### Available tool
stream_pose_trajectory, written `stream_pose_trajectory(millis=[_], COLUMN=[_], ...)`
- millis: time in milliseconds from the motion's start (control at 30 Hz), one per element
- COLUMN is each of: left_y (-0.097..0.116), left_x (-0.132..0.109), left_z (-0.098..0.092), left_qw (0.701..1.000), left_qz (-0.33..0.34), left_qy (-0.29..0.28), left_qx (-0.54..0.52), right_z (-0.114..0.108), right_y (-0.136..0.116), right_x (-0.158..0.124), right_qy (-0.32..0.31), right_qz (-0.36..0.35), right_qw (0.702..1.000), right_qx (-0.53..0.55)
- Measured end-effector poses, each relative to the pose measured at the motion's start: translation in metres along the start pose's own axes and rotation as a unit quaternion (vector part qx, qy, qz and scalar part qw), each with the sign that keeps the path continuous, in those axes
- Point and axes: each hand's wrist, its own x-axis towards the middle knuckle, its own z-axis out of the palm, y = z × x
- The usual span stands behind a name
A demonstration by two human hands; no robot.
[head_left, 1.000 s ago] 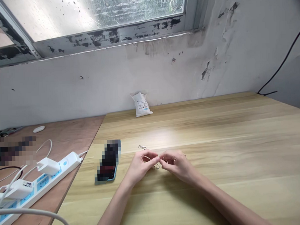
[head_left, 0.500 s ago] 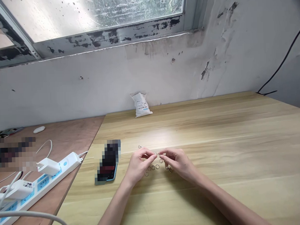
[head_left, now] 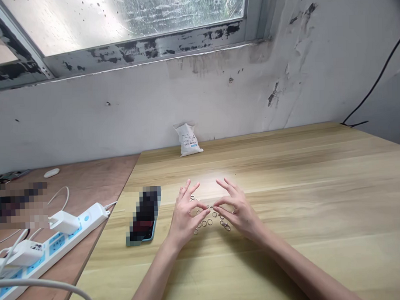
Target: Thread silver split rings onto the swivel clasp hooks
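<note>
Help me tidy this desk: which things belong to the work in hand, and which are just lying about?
In use: left hand, right hand, the ring pinched between their fingertips, loose rings, clasp.
Lying about: phone, white pouch, power strip, charger.

small white bag (head_left: 188, 140) by the wall — blue and dark print, too small to read
</note>
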Motion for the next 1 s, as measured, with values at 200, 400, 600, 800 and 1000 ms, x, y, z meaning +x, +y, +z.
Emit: stream_pose_trajectory(millis=[200, 400, 600, 800, 1000], left_y=[0.0, 0.005, 0.008, 0.01, 0.013], left_x=[0.001, 0.0, 0.001, 0.001, 0.0], left_z=[-0.001, -0.002, -0.003, -0.005, -0.004], left_qw=[0.999, 0.998, 0.999, 0.997, 0.993], left_qz=[0.02, 0.019, 0.005, -0.025, -0.045], left_qy=[-0.034, -0.053, -0.037, -0.025, -0.026], left_qx=[-0.009, -0.015, -0.019, -0.069, -0.106], right_z=[0.001, 0.005, 0.006, 0.009, 0.013], right_y=[0.002, 0.003, -0.001, -0.015, -0.019], right_x=[-0.001, -0.002, -0.005, -0.005, -0.004], right_qy=[-0.004, 0.017, 0.011, 0.011, 0.044], right_qz=[0.022, 0.013, -0.013, -0.038, -0.07], right_qw=[1.0, 0.996, 0.994, 0.994, 0.99], right_qx=[-0.022, -0.083, -0.109, -0.102, -0.117])
